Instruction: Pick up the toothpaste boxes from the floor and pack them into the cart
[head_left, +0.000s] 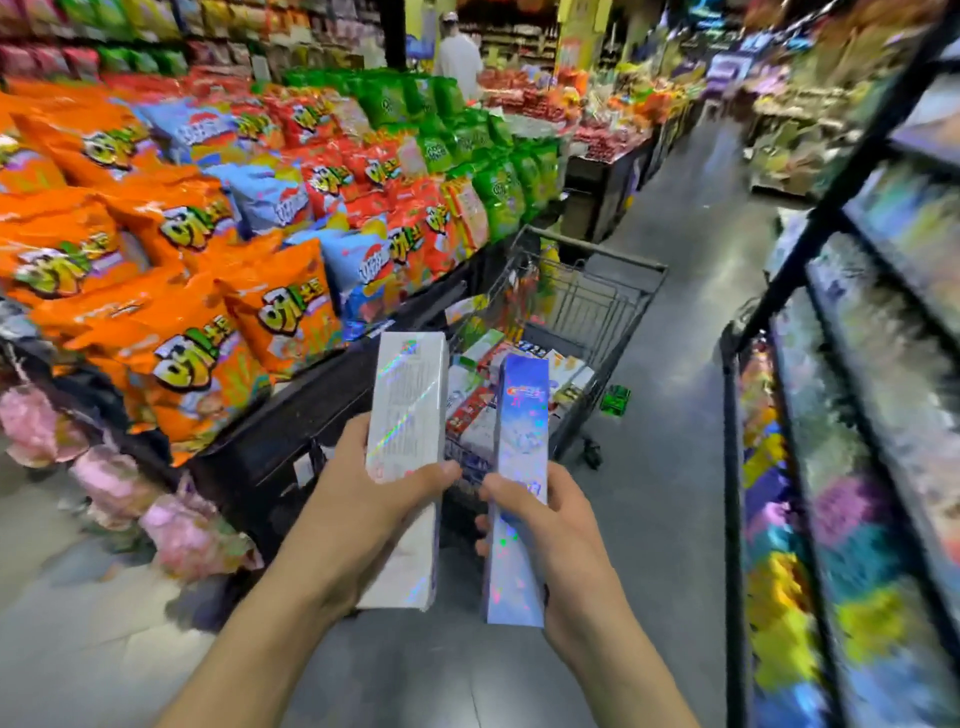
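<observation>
Two boxes: one toothpaste box per hand, both raised on the near side of the cart (608, 306).
Left box (408, 415): silver-white, holographic sheen, fine print across its face too blurred to read; long axis running away from the camera toward the cart.
Right box (522, 457): blue-violet, holographic, small red-and-white logo near its far end, wording unreadable.
Left hand (363, 499): fingers curled round the left box near its middle, thumb lying across the top face.
Right hand (545, 525): fingers wrapped under the right box, thumb pressed on its left edge.
Cart: grey wire, just beyond both boxes, already holding a jumble of assorted cartons; brands illegible.
Snack bags (171, 228): left of the cart, orange, red, blue and green packs with large stylised lettering, script not clearly readable.
Green item (615, 400): on the floor, just right of the cart.
Shelving (857, 415): right of the cart, contents blurred.
</observation>
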